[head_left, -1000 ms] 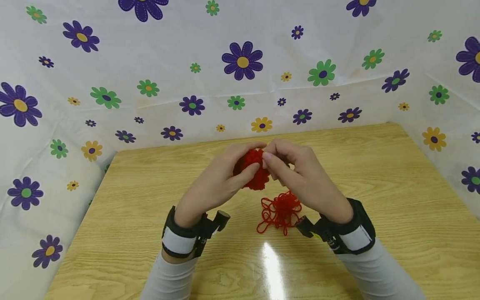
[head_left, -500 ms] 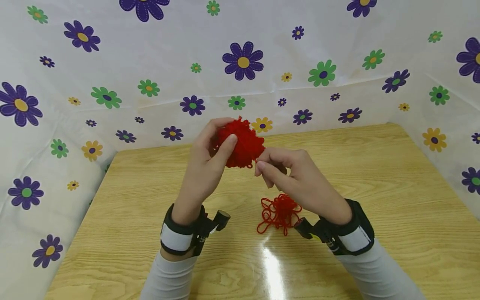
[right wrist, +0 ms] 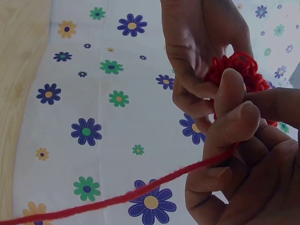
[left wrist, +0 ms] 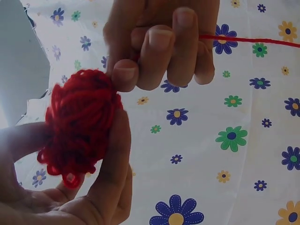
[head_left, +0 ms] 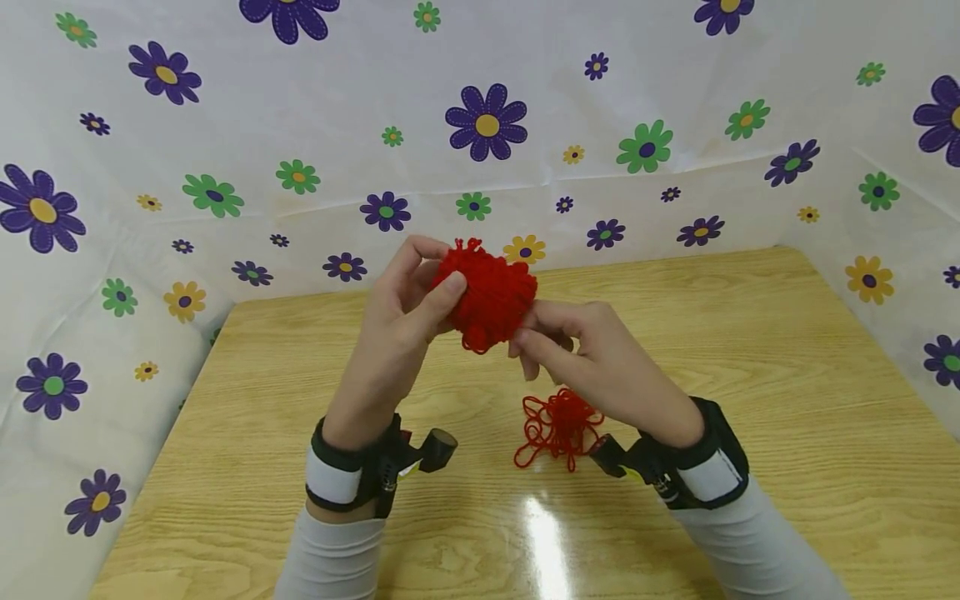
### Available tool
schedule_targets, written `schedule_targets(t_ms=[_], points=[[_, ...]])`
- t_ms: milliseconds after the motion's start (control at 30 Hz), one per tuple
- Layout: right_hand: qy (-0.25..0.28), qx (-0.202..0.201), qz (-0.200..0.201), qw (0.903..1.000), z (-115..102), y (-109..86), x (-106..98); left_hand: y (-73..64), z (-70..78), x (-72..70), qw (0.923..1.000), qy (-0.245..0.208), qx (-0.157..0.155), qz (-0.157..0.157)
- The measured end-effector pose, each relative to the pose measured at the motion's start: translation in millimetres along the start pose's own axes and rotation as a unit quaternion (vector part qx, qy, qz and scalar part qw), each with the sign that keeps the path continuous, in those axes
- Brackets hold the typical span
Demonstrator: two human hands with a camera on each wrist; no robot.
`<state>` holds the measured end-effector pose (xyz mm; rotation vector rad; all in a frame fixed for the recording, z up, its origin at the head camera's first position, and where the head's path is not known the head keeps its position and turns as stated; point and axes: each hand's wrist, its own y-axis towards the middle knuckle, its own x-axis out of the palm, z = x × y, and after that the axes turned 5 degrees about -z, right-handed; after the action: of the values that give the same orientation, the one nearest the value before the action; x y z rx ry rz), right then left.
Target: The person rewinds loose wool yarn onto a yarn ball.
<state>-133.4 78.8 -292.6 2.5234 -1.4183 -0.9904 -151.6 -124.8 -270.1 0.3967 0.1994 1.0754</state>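
My left hand (head_left: 390, 333) holds a wound ball of red yarn (head_left: 493, 302) above the table, thumb on the near side and fingers behind. Small loops stick out from the ball's top and bottom edges. Right at its lower right side, my right hand (head_left: 600, 342) pinches the yarn between thumb and forefinger. A single red strand (right wrist: 140, 190) passes through the right hand's curled fingers and trails away in the right wrist view. From the left wrist, the ball (left wrist: 84, 117) appears between the left thumb and fingers, with the right fingertips touching its upper edge.
A loose tangle of red yarn (head_left: 562, 427) lies on the wooden table (head_left: 262, 417), below the right hand. White cloth (head_left: 337, 100) with printed flowers stands around the back and sides. Each wrist wears a black strap with a camera mount.
The left hand has raised the yarn ball, then turned it so another side faces the head camera. The right hand has shifted slightly downward, staying close to the ball. The tangle has not moved.
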Motion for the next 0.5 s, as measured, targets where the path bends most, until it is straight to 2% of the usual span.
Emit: schedule_targets(t_ms=[200,333,500], points=[[0.008,0.009,0.017,0.9998,-17.6,-2.9,-9.5,-1.5,5.7,-5.2,0.9974,-0.015,-0.054,-0.046],[0.017,0.011,0.029,0.9994,-29.1,-3.1,-14.2,-3.0,16.9,-3.6,0.9915,-0.012,-0.08,-0.102],[0.01,0.017,0.04,0.999,-25.7,-3.2,-16.8,-4.4,29.5,3.3,0.9806,-0.003,-0.098,-0.17]])
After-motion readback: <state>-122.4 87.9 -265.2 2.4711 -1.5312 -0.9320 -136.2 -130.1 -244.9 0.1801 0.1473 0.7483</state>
